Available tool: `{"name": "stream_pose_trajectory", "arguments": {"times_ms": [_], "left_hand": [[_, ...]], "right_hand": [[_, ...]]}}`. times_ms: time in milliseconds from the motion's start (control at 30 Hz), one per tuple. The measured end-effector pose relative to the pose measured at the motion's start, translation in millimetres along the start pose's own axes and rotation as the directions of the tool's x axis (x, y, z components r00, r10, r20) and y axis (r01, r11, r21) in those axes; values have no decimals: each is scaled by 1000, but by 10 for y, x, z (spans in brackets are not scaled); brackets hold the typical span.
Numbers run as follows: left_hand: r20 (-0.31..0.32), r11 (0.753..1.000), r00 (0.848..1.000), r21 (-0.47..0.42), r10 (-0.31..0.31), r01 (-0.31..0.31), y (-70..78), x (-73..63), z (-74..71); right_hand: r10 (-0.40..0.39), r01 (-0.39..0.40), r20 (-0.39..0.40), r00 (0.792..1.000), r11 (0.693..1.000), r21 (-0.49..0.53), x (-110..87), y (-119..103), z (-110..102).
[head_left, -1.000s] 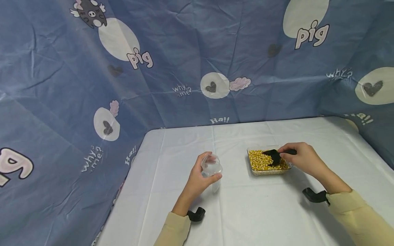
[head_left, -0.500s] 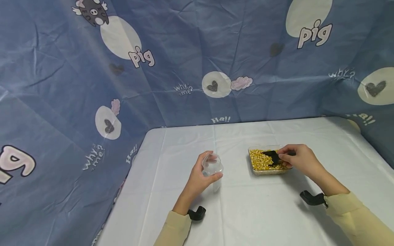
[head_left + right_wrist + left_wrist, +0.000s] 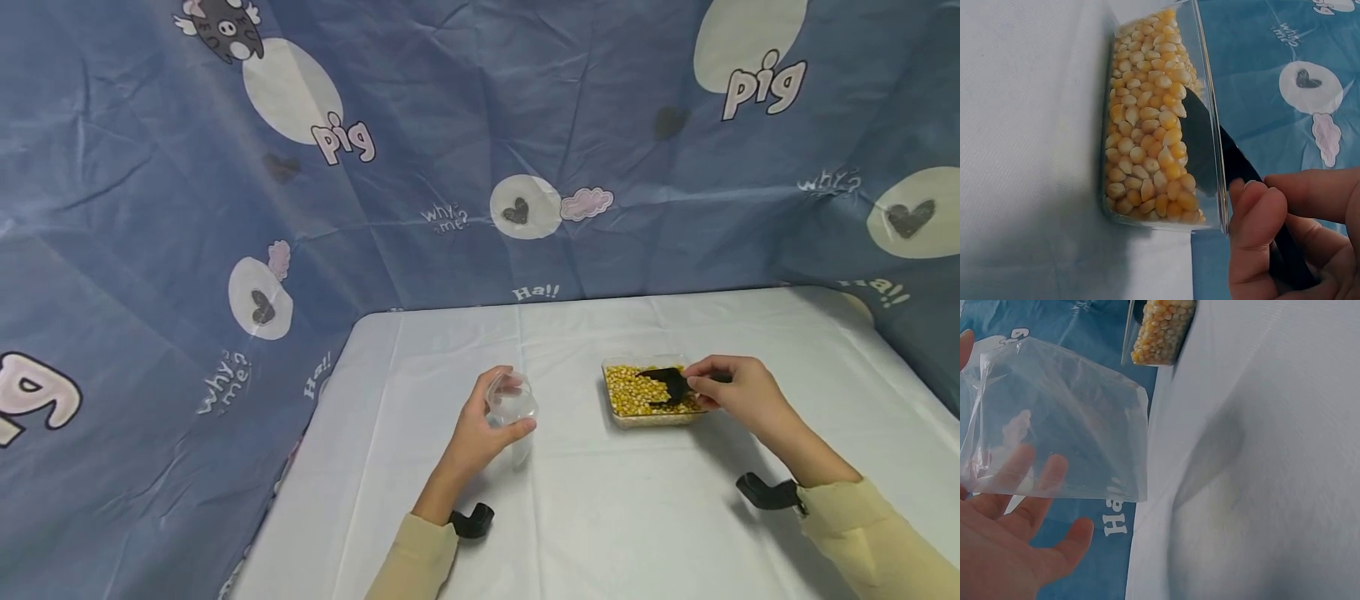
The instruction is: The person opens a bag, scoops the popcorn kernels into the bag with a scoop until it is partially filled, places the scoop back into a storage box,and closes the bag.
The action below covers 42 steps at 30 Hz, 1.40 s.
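My left hand (image 3: 474, 433) curls round the mouth of a clear plastic bag (image 3: 513, 406), thumb on the near side and fingers on the far side. In the left wrist view, the bag (image 3: 1091, 419) hangs spread wide with nothing inside, and some fingers show through its film. To the right, a clear plastic box (image 3: 617, 423) of yellow corn kernels (image 3: 626, 392) stands on the table. My right hand (image 3: 750, 400) pinches the handle of a small black scoop (image 3: 667, 383). In the right wrist view, the scoop's blade (image 3: 1200, 147) lies partly sunk in the kernels (image 3: 1147, 119), against the box wall.
A white cloth (image 3: 600, 517) covers the table. Behind and to the left hangs a blue curtain (image 3: 420, 150) with printed pigs and words. A black wrist mount (image 3: 474, 522) sits at the left cuff, another (image 3: 767, 492) at the right.
My right hand and the scoop have shifted slightly within the box, most recently a little rightward. My left hand stays nearly in place with the bag, drifting slightly left.
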State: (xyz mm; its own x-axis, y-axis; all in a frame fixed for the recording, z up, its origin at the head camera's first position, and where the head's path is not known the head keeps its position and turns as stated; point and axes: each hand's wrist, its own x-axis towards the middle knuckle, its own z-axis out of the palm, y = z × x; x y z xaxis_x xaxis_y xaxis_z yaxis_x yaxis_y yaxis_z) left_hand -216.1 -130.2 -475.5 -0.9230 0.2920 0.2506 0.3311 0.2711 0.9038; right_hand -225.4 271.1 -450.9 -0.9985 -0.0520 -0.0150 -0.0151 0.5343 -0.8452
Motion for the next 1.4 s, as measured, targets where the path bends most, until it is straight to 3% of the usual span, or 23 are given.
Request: {"name": "stream_pose_trajectory", "arguments": {"times_ms": [400, 767, 1400], "left_hand": [[48, 999, 999, 43, 20, -22, 63, 30, 4], [70, 997, 998, 77, 2, -8, 32, 80, -57], [72, 995, 997, 94, 5, -11, -22, 122, -71]], "right_hand": [[12, -8, -39, 999, 995, 101, -79, 118, -83], [58, -40, -76, 995, 975, 218, -100, 164, -60], [20, 13, -98, 995, 947, 320, -122, 182, -83]]}}
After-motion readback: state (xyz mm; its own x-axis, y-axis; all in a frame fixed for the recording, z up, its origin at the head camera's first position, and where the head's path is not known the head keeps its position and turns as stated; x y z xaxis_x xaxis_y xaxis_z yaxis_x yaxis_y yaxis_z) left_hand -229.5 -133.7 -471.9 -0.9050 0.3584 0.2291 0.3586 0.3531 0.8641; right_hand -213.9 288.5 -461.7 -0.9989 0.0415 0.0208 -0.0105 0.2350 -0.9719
